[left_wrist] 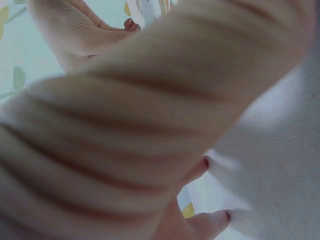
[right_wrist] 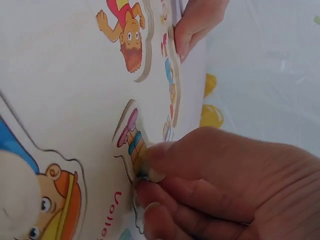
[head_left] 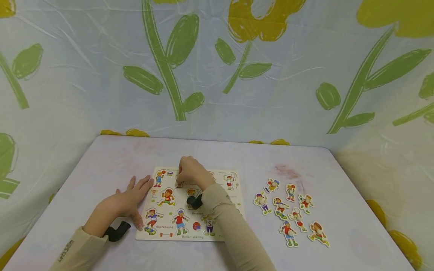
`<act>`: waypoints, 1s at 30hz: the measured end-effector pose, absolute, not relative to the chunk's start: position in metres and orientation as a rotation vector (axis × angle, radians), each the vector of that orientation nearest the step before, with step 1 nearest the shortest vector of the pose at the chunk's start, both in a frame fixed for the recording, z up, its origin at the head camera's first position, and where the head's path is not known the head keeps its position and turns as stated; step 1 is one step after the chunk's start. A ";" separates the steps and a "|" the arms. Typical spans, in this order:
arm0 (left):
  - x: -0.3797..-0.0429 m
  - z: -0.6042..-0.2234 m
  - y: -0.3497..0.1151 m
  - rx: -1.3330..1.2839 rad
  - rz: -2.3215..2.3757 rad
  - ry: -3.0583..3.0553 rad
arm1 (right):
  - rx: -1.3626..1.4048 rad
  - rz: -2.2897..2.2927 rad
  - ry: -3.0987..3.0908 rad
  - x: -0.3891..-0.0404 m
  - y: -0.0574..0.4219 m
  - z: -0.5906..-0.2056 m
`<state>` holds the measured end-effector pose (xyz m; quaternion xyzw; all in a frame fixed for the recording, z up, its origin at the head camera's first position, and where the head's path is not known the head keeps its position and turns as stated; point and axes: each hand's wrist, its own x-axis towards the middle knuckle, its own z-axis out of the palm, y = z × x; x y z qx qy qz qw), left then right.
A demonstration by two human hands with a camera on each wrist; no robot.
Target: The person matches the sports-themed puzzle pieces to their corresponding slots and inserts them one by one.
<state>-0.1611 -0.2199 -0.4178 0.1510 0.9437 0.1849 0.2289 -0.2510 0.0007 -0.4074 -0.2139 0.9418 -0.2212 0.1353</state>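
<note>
A wooden puzzle board printed with sports figures lies at the middle of the table. Over its upper part, my right hand pinches a figure puzzle piece between thumb and fingers, above the volleyball label. The legs of that piece show at its recess; its upper part is hidden by the fingers. A knobbed figure piece sits in the board close by. My left hand rests with spread fingers at the board's left edge, touching it, as its fingertips show in the right wrist view.
Several loose figure pieces with knobs, such as a roller skater and a baseball player, lie on the table right of the board. A flower-patterned cloth hangs behind and at both sides. Black wrist straps are worn.
</note>
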 end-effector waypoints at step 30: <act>-0.162 -0.421 -0.218 0.424 0.472 2.607 | -0.716 -0.491 2.703 -0.228 0.021 -0.390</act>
